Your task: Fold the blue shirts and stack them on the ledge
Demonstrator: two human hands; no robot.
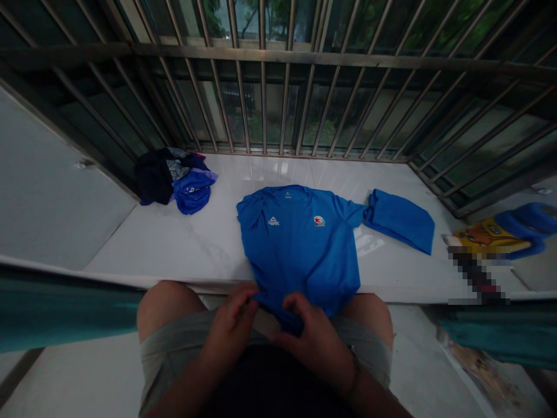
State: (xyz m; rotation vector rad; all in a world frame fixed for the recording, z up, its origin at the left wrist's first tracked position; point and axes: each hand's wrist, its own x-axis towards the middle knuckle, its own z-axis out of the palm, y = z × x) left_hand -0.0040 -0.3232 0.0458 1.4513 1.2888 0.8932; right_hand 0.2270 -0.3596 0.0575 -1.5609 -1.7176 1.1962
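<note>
A blue T-shirt (300, 249) lies front side up on the white sill, its collar toward the window bars. Small white and red chest marks show on it. The bottom edge hangs over the sill's near edge toward my lap. My left hand (235, 319) pinches that hem at its left corner. Farther right along the same hem, my right hand (311, 331) has its fingers curled round the cloth, part of which is bunched up. A folded blue garment (400, 220) rests just right of the shirt, touching its right sleeve.
A pile of dark and blue clothes (174, 180) sits at the back left of the white sill (204, 244). Metal bars (285, 104) close off the window behind. A yellow and blue container (500, 232) stands at the right. Green curtains (69, 307) hang at both sides.
</note>
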